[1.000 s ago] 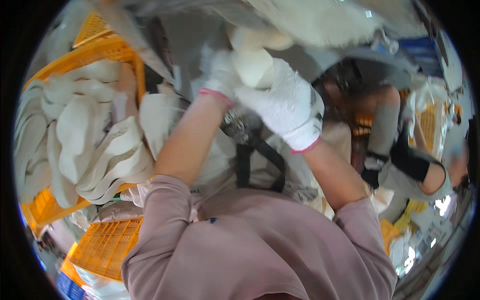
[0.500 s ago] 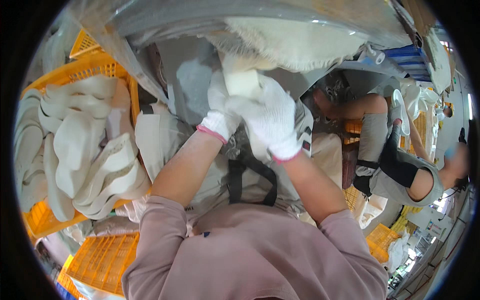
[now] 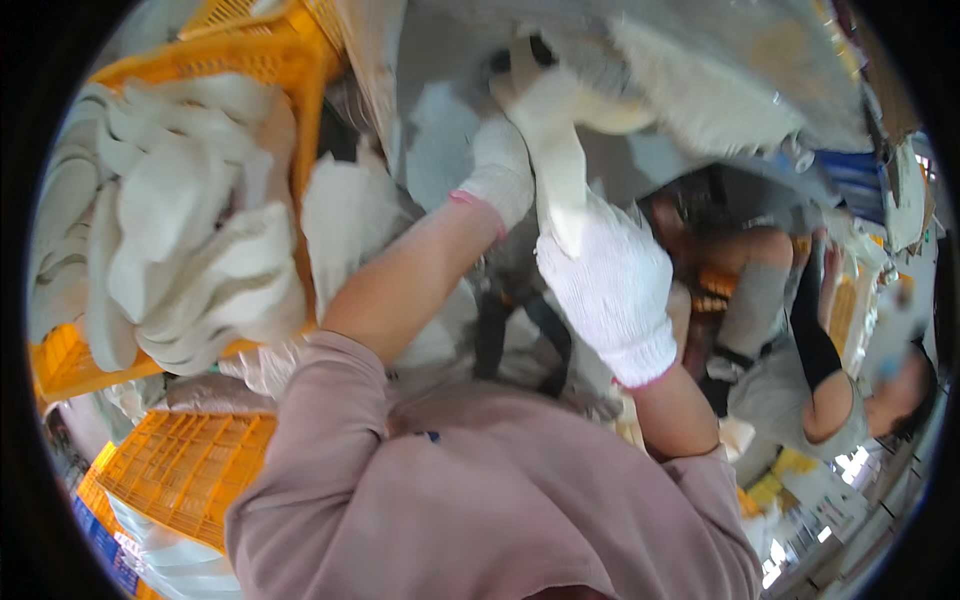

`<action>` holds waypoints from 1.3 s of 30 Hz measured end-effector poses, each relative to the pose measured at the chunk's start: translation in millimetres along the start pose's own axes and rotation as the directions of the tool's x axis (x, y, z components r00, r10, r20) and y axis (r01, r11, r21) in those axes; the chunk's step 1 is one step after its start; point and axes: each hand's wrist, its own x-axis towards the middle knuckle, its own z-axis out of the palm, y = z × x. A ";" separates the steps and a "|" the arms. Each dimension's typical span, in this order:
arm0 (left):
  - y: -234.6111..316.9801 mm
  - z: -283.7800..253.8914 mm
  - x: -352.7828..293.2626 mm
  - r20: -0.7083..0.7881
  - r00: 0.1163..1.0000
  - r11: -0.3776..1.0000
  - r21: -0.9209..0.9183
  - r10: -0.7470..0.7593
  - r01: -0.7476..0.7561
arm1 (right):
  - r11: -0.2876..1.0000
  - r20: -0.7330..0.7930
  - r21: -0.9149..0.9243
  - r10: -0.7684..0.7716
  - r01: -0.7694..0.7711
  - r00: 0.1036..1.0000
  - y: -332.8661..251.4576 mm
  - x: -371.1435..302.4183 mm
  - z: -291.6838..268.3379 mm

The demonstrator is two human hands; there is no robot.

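A white foam shoe sole [image 3: 560, 170] is held lengthwise in front of me, its far end among the grey machine parts. My right hand [image 3: 610, 285], in a white knit glove, is closed round the sole's near end. My left hand [image 3: 500, 165], gloved the same way, is closed against the sole's left side farther up; its fingertips are partly hidden. Just beyond the sole hangs a pale, frayed, dusty cloth [image 3: 690, 85] on the machine. A small dark part [image 3: 542, 50] shows by the sole's far end.
At left, a yellow crate [image 3: 312, 190] is heaped with white soles [image 3: 170, 220]. Another yellow crate [image 3: 190, 475] stands below it. The grey machine housing [image 3: 430, 60] rises in front. On the right sits a co-worker [image 3: 800, 400], with more pale pieces and crates nearby.
My hands have drawn apart; the right one has come nearer and rightward, showing much more of the sole's length. The view has shifted, and the co-worker's arm has moved.
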 end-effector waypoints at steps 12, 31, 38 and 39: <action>0.8 3.9 -0.7 0.202 0.919 0.930 -0.075 -0.340 0.360 | 0.481 0.070 0.848 0.313 -0.222 0.947 58.9 -71.5 37.8; 395.1 -91.5 -225.8 0.386 0.807 -0.638 0.770 0.448 -0.013 | 0.914 0.000 0.388 0.124 -0.114 0.992 67.4 -129.0 31.9; 483.9 -69.4 -284.1 0.267 0.909 -0.328 0.932 0.321 -0.158 | 0.633 -0.291 0.624 -0.356 0.458 0.888 -104.1 -2.9 2.6; 469.8 -72.7 -282.3 0.276 0.921 -0.362 0.917 0.275 -0.167 | 0.550 -0.329 0.713 -0.286 0.435 0.900 -119.5 6.1 0.2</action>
